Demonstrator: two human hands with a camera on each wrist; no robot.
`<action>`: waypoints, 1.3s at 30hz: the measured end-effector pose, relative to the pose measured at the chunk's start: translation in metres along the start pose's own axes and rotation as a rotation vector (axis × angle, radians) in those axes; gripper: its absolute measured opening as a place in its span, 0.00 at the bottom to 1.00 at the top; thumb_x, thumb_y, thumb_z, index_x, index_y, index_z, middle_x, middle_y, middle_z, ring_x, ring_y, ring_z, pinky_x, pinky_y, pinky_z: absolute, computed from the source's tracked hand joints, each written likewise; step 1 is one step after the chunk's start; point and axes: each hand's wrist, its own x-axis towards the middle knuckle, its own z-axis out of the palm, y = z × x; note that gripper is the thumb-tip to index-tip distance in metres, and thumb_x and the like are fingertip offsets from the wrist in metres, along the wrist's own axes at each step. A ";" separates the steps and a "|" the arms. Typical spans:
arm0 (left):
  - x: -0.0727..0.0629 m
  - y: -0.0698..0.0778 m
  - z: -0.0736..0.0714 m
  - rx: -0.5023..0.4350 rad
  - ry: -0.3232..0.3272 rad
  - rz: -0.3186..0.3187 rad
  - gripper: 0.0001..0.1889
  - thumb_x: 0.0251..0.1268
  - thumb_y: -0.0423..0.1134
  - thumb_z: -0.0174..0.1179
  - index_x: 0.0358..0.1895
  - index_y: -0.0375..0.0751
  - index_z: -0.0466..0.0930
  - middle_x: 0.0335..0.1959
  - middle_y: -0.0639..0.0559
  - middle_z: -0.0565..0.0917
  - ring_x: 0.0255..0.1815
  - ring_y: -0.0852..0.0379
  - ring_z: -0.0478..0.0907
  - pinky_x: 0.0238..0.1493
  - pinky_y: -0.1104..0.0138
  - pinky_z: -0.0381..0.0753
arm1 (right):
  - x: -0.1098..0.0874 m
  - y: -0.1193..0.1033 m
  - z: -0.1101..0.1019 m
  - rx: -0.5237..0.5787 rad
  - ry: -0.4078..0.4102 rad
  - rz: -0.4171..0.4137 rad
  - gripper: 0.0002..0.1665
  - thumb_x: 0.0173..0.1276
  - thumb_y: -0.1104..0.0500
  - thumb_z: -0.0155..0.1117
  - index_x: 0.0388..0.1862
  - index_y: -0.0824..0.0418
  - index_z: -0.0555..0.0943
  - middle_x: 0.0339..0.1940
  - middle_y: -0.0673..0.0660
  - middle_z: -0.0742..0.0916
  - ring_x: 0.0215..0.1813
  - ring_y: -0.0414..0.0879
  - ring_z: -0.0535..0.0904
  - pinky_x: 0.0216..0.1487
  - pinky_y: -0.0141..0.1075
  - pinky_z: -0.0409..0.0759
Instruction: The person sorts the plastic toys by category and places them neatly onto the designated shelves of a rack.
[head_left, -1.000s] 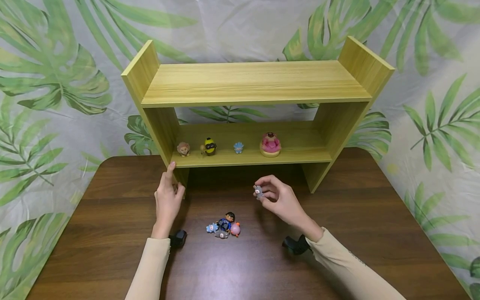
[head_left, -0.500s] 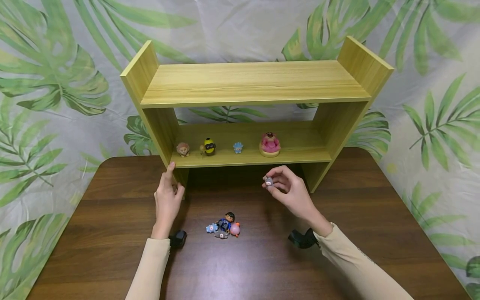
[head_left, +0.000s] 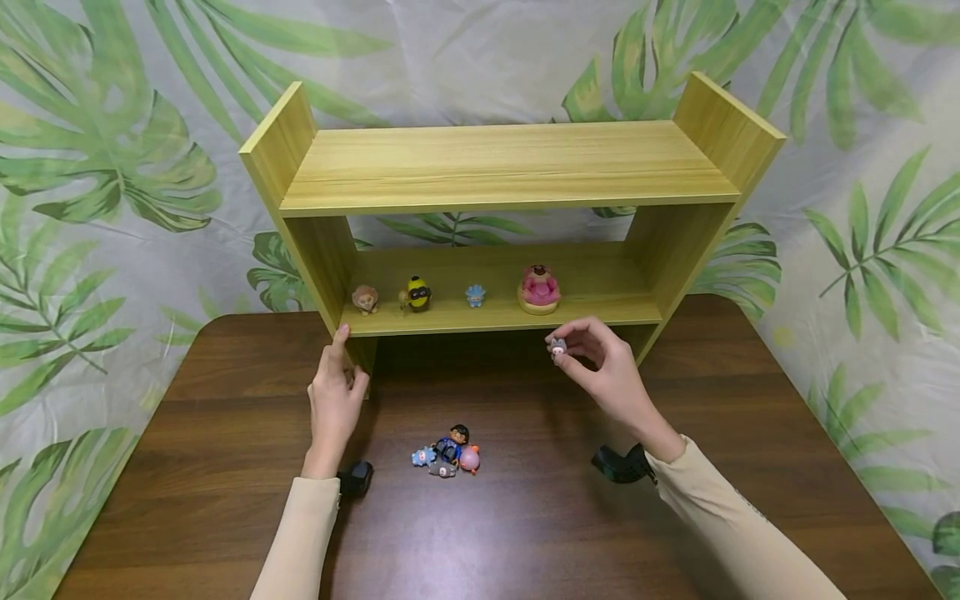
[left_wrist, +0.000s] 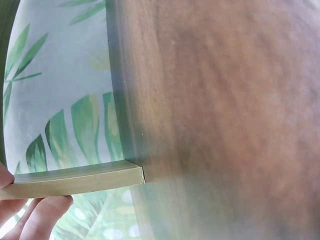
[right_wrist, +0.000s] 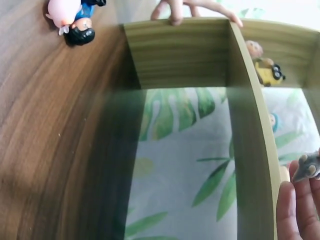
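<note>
My right hand (head_left: 613, 379) pinches a small grey figurine (head_left: 557, 348) between thumb and fingertips, just in front of the wooden shelf's (head_left: 487, 325) middle board. In the right wrist view the grey figurine (right_wrist: 307, 166) shows at the right edge, close to the board's front. My left hand (head_left: 335, 404) holds the shelf's left side panel, index finger at the board's corner; the left wrist view shows the panel (left_wrist: 90, 183) between its digits. On the middle board stand a pinkish-brown figurine (head_left: 365, 299), a yellow-and-black figurine (head_left: 418, 295), a blue figurine (head_left: 475, 296) and a pink bear figurine (head_left: 538, 291).
Several figurines lie together on the brown table (head_left: 480, 550): a dark-haired one in blue (head_left: 452, 443), a pink round one (head_left: 469, 459), a grey one (head_left: 442, 470) and a light-blue one (head_left: 423, 457). A leaf-patterned cloth (head_left: 480, 58) hangs behind the shelf.
My right hand has moved right and up toward the middle board with the grey figurine, which has turned more upright. The left hand keeps its place on the shelf.
</note>
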 end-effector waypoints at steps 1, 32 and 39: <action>0.000 0.000 0.000 0.001 0.002 0.001 0.46 0.54 0.18 0.52 0.72 0.64 0.53 0.33 0.41 0.68 0.18 0.58 0.58 0.19 0.62 0.61 | 0.001 0.000 -0.001 -0.004 0.007 -0.005 0.14 0.61 0.77 0.59 0.46 0.72 0.75 0.43 0.69 0.82 0.43 0.50 0.80 0.45 0.32 0.77; 0.000 -0.002 0.001 -0.002 -0.001 -0.003 0.45 0.56 0.19 0.52 0.72 0.64 0.52 0.33 0.41 0.68 0.18 0.56 0.60 0.19 0.60 0.62 | 0.015 -0.017 -0.034 -0.097 0.100 0.002 0.14 0.62 0.80 0.56 0.48 0.78 0.73 0.45 0.74 0.79 0.45 0.44 0.79 0.45 0.29 0.76; 0.000 -0.002 0.001 0.000 0.002 0.000 0.45 0.55 0.19 0.52 0.72 0.64 0.52 0.33 0.41 0.68 0.18 0.56 0.60 0.19 0.61 0.62 | 0.022 -0.030 -0.038 -0.147 0.155 0.015 0.12 0.63 0.78 0.56 0.47 0.79 0.73 0.46 0.75 0.79 0.44 0.47 0.79 0.44 0.28 0.76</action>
